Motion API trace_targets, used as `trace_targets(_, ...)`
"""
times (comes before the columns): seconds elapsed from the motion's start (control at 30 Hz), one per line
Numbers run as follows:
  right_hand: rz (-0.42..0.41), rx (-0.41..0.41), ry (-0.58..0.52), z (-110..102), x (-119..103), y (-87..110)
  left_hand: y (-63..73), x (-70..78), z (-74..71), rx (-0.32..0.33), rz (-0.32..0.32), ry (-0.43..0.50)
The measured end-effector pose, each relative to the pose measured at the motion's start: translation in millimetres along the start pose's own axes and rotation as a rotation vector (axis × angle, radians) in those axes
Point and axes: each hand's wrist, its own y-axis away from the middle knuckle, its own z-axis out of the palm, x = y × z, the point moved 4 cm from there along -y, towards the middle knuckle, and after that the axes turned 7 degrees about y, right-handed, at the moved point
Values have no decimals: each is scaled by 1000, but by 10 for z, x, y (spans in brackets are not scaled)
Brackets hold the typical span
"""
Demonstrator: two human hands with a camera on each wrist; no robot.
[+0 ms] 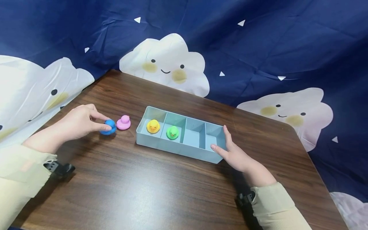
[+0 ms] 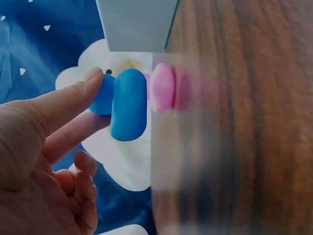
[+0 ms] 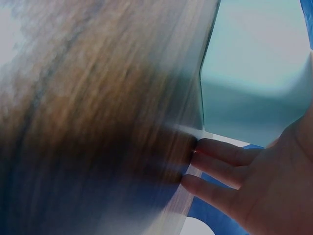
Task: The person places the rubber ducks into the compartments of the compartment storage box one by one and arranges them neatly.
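Between thumb and index finger, my left hand pinches a blue rubber duck by its head, as the left wrist view shows. A faint shadow lies below the duck, which appears lifted off the wood. Just right of it sits a pink rubber duck. My right hand holds the right end of a pale blue divided box, thumb over the front rim and index finger at the back corner. A yellow duck sits in the box's leftmost compartment, and a green duck in the compartment beside it.
Both hands work over a brown wooden table with a rounded far right corner. Behind it hangs a dark blue cloth printed with white clouds and small triangles. Black bands with cameras are strapped on both wrists.
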Motion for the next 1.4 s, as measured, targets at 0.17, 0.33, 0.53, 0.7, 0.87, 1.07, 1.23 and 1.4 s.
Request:
trace_targets(0.17, 4, 4, -9, 14, 21, 0, -35, 95, -30, 17, 19, -2)
trace_targets(0.33, 9, 9, -13, 27, 51, -7, -80, 194, -41, 13, 17, 0)
trace_targets(0.53, -12, 14, -6, 13, 17, -1, -124, 307, -63, -7, 12, -10)
trace_targets(0.7, -10, 15, -3, 12, 2, -5, -165, 391, -61, -4, 28, -1)
trace_targets(0.87, -14, 22, 11, 4, 0, -11, -209, 468, -51, -3, 51, 9)
trace_targets(1.07, -14, 18, 16, 4, 24, -27, -285, 585, 0, -27, 60, 18)
trace_targets(1.23, -14, 12, 12, 9, 31, -34, -346, 725, 58, -33, 96, 30)
trace_targets(1.4, -15, 13, 12, 7, 34, -37, -419, 865, 124, -50, 128, 37)
